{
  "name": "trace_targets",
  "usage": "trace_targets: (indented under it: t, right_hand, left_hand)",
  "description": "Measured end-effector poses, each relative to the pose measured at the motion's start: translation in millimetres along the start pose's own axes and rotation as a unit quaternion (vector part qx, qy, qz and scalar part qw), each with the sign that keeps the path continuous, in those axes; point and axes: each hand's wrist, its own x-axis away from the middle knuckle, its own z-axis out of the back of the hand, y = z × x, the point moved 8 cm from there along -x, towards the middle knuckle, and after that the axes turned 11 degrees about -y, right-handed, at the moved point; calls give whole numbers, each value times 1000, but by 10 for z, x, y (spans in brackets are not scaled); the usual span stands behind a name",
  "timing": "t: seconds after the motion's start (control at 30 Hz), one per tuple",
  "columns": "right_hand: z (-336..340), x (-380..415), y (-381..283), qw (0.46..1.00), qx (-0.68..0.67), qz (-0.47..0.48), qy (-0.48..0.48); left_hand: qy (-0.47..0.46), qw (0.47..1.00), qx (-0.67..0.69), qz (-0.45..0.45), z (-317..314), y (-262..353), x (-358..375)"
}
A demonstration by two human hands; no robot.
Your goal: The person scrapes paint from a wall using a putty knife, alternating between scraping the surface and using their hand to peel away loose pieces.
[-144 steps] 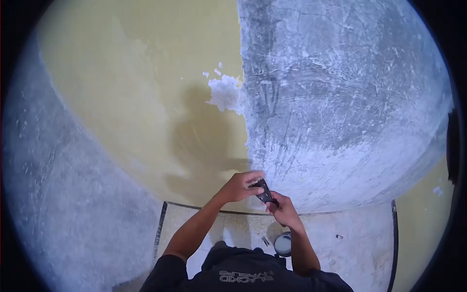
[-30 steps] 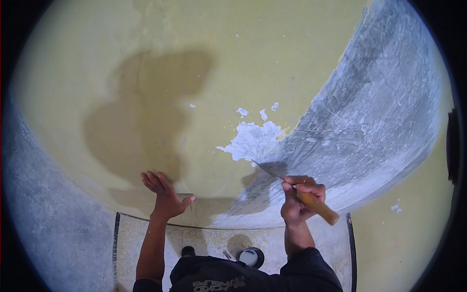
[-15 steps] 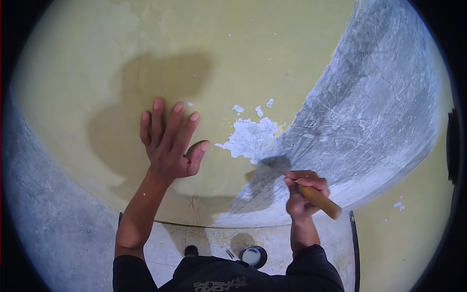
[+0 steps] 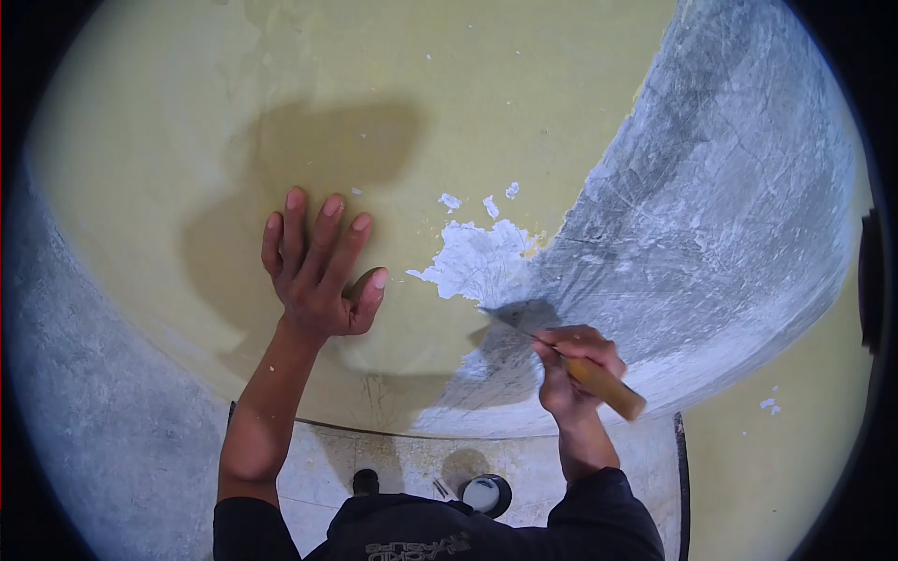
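My right hand [image 4: 572,365] is closed round the wooden handle of a scraper [image 4: 613,388]. The thin blade points up and left, its tip at the lower edge of a bare whitish patch [image 4: 477,260] in the yellow paint. My left hand [image 4: 323,266] lies with fingers spread against the yellow painted wall [image 4: 449,122], left of that patch. Right of the blade, a broad grey stripped area [image 4: 711,187] shows many scratch marks. A few small bare spots [image 4: 490,206] sit just above the patch.
Below the wall's lower edge is a speckled floor with a dark round container [image 4: 484,494] holding something whitish. A dark shoe tip [image 4: 366,481] shows beside it. Small white flecks [image 4: 770,405] mark the yellow surface at right.
The scraper and my right hand have moved slightly left, and the blade tip now reaches the patch's lower edge. My left hand stays spread on the wall; the view has shifted slightly.
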Motion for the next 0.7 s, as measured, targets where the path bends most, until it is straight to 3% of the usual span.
trace_targets:
  t: [0.27, 0.37, 0.43, 0.5, 0.53, 0.57, 0.63, 0.7]
  right_hand:
    - [2, 12, 126, 999, -29, -35, -24]
    - [123, -41, -47, 1000, 12, 22, -5]
    - [113, 9, -9, 1000, 1, 12, 14]
    - [-265, 132, 300, 973, 78, -159, -147]
    - [-237, 60, 59, 978, 132, -66, -150]
    - [-245, -11, 64, 978, 133, -57, -150]
    - [50, 33, -41, 999, 17, -6, 49]
    - [-7, 62, -56, 999, 23, -6, 32]
  left_hand:
    - [12, 1000, 0, 0, 15, 3, -5]
    - [17, 1000, -2, 0, 15, -3, -10]
    - [6, 1000, -5, 3, 21, 3, -4]
    - [-1, 1000, -3, 4, 33, 23, 23]
    - [1, 1000, -6, 5, 25, 1, -7]
    - [8, 1000, -11, 6, 15, -28, -46]
    - [9, 1000, 2, 7, 27, -6, -5]
    - [9, 1000, 4, 7, 24, -7, -8]
